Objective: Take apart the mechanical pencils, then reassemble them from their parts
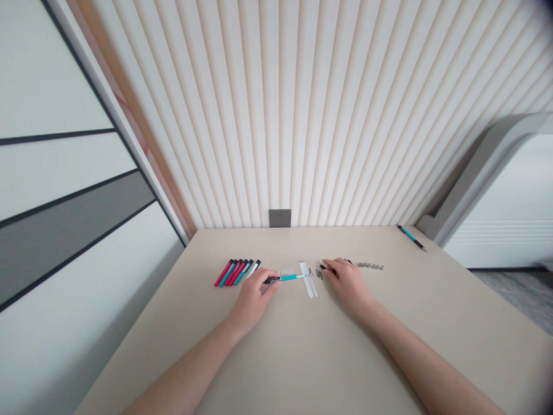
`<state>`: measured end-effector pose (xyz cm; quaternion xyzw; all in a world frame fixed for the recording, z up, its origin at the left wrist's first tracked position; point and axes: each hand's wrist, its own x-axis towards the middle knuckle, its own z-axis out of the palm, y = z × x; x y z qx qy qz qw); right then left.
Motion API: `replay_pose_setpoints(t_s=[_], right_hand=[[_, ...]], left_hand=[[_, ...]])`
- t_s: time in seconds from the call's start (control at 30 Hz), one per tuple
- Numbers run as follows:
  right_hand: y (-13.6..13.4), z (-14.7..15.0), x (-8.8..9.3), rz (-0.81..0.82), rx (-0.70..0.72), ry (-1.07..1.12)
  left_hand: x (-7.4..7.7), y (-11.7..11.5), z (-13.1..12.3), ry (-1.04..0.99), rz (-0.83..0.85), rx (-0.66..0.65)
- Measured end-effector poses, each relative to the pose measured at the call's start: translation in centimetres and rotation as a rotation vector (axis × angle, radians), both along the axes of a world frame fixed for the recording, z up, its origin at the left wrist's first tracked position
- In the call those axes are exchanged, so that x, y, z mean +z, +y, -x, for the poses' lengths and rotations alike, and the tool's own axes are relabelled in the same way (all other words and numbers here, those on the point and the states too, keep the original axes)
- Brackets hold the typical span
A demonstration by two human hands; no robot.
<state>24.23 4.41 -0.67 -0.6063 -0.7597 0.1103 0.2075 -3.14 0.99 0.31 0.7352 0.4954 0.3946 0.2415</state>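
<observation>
**The left hand holds a teal marker over the table, the right hand pinches a small black part**

Here 12 o'clock means straight ahead of the person. The left hand point(254, 297) is closed around a teal-and-black marker point(283, 278), which lies almost flat and points toward 3 o'clock. Its black end sticks out from the fingers, and its thin far end reaches the white plastic strips point(307, 279). I cannot tell if it really touches them. Just beside that far end, at the side of the left hand, lie some small white pieces point(285, 271).

The right hand point(348, 285) rests low on the table point(302, 357), and its fingers seem closed on a small black part point(328, 270). The two hands are apart, with the white strips between them. Near the right fingertips are small dark pieces point(318, 274), and a line of small grey parts point(369, 266) lies toward 2 o'clock from this hand.

At 10 o'clock from the left hand there is a tight row of red, teal and black-and-white markers point(235, 272). One more teal marker point(411, 237) lies at the far right corner of the table, below the ribbed wall panel point(302, 115).
</observation>
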Motion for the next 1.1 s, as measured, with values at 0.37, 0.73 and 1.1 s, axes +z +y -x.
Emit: replay_pose_setpoints(t_s=[0.37, 0.73, 1.1], right_hand=[[-0.1, 0.8, 1.0, 0.087, -0.035, 0.938], [-1.3, 2.1, 2.2, 0.232, 0.026, 1.161], [-1.3, 2.4, 1.2, 0.346, 0.092, 1.269]], left_hand=[[0.3, 0.0, 0.0, -0.007, -0.019, 0.012], [0.4, 0.3, 0.4, -0.007, -0.062, 0.037], [0.7, 0.3, 0.5, -0.016, -0.073, 0.048]])
